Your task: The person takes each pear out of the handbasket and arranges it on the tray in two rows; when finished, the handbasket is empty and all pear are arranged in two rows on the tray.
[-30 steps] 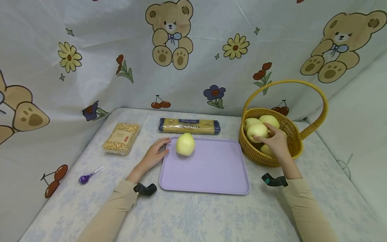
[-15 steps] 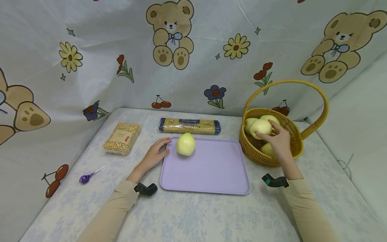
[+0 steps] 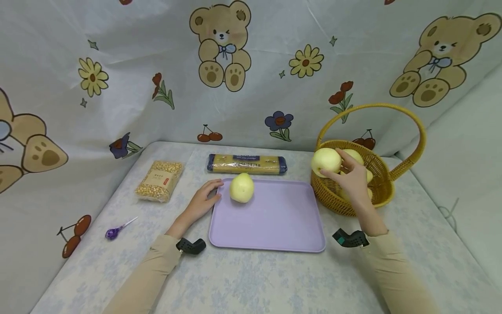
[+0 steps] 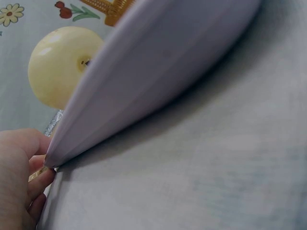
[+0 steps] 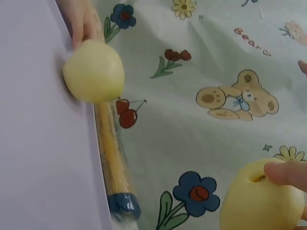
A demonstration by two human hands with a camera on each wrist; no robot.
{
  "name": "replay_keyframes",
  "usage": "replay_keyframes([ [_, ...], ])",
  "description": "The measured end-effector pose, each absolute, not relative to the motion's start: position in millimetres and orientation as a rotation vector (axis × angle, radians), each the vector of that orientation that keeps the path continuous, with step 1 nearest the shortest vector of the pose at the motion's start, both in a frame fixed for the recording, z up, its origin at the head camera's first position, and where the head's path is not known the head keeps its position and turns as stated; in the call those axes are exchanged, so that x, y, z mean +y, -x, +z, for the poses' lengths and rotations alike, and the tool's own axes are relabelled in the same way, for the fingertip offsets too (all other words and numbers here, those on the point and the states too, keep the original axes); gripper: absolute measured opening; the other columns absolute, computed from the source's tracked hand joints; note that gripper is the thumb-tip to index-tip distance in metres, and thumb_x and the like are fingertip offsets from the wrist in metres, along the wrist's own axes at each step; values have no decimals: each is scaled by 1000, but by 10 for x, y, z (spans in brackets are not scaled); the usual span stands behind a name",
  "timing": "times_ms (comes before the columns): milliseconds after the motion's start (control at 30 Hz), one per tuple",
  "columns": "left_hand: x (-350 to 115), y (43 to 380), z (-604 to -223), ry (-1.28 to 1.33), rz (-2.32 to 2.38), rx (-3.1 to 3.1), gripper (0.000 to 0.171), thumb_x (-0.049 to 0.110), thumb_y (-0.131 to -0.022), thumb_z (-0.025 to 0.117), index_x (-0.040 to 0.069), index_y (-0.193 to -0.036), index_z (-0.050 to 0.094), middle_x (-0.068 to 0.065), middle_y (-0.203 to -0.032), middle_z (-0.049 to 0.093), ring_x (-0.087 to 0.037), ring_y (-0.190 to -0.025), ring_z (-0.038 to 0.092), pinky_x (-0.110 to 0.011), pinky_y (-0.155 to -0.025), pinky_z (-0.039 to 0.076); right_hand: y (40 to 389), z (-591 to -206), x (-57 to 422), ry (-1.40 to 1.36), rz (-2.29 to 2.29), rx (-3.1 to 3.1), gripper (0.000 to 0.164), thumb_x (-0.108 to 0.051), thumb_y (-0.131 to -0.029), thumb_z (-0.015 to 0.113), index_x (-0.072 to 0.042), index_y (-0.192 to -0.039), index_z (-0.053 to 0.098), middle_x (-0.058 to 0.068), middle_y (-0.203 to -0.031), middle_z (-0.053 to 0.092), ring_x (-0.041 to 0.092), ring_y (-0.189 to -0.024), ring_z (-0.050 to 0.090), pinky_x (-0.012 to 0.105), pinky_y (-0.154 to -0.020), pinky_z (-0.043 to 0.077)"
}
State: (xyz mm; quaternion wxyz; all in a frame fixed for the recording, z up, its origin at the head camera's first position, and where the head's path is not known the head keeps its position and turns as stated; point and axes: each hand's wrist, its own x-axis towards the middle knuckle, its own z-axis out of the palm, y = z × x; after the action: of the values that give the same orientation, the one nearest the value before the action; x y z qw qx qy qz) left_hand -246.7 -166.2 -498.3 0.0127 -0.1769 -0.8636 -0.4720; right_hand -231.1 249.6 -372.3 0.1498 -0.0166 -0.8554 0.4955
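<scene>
1. My right hand [image 3: 353, 176] holds a pale yellow fruit [image 3: 325, 160], with thumb and fingers curved around its side.
2. That held fruit is at the left side of the wicker basket [image 3: 332, 202], covering part of the rim from above; whether it touches the rim I cannot tell.
3. In the right wrist view, one of my fingertips [image 5: 283, 172] lies right beside the dimple in the fruit's end.
4. Inside the basket, partly hidden by my right hand, are more yellow fruits [image 3: 354, 155]; the tall handle [image 3: 370, 105] arches over them.
5. My left hand [image 3: 201, 201] rests at the far left corner of the lilac tray [image 3: 270, 218], fingers relaxed and touching its edge.
6. One single fruit [image 3: 242, 188] sits on the tray near that same corner, just beside my left fingertips but apart from them.
7. The tray lies flat on the table [image 3: 243, 279], in front of me, with the basket just off its far right corner.
8. Behind the tray a spaghetti pack [image 3: 247, 164] with dark blue ends lies lengthwise, close to the far edge.
9. To my left are a bag of corn kernels [image 3: 159, 181] and, nearer me, a purple lollipop [image 3: 112, 233].
10. A white cloth [image 3: 157, 30] printed with bears, flowers and cherries hangs behind it all.
</scene>
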Motion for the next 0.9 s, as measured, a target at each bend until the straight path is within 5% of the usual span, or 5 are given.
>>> replay_keyframes([
  [200, -1667, 2462, -4960, 543, -1467, -2697, 39, 17, -96, 55, 5, -133, 53, -10, -148, 42, -28, -142, 34, -44, -118, 27, 2314, -3697, 2172, -121, 1471, -2476, 74, -22, -76, 80, -18, -142, 47, 9, -141, 52, 19, -115, 58, 13, -88, 48],
  [467, -1672, 2470, -4978, 548, -1473, -2683, 38, 17, -97, 55, 5, -133, 53, -11, -147, 42, -29, -141, 35, -45, -118, 28, 2408, -3932, 1786, -327, 1523, -2547, 74, -14, -72, 83, -7, -138, 50, 17, -137, 55, 32, -120, 56, 45, -101, 47],
  [900, -1659, 2482, -5002, 553, -1458, -2676, 38, 17, -96, 56, 6, -132, 54, -11, -146, 43, -29, -140, 36, -46, -117, 29, 2491, -4363, 1583, -561, 1515, -2659, 78, -12, -68, 85, -1, -136, 50, 22, -138, 52, 38, -122, 55, 47, -100, 49],
])
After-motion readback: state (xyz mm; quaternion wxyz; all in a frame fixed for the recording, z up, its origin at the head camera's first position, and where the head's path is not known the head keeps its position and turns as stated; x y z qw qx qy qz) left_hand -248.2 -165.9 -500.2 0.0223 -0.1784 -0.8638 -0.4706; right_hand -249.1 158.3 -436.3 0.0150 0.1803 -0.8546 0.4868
